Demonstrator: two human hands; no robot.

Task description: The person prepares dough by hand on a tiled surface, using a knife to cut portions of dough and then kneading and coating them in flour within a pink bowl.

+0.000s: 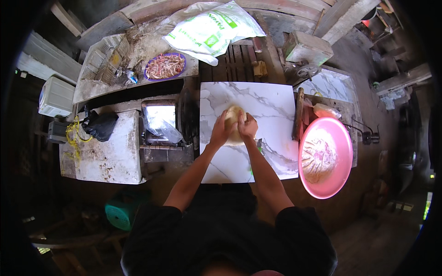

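Observation:
A pale lump of dough (234,112) lies on a white marble-patterned board (271,156) in front of me. My left hand (221,130) grips its left side, the fingers curled against it. On the other side, my right hand (247,126) presses in with bent fingers. Both thumbs are close together over the middle of the dough. Part of the lump shows beyond my fingers, and part below, between my wrists. Beside the board on the right is a pink basin (341,172) with whitish flour (320,154) in it.
A white printed sack (216,30) lies beyond the board. At the far left, a purple-rimmed tray (184,67) holds pinkish strips near a plastic crate (105,60). A machine with a handwheel (307,71) stands at the back right. A black bag (100,125) rests on the left table (115,158).

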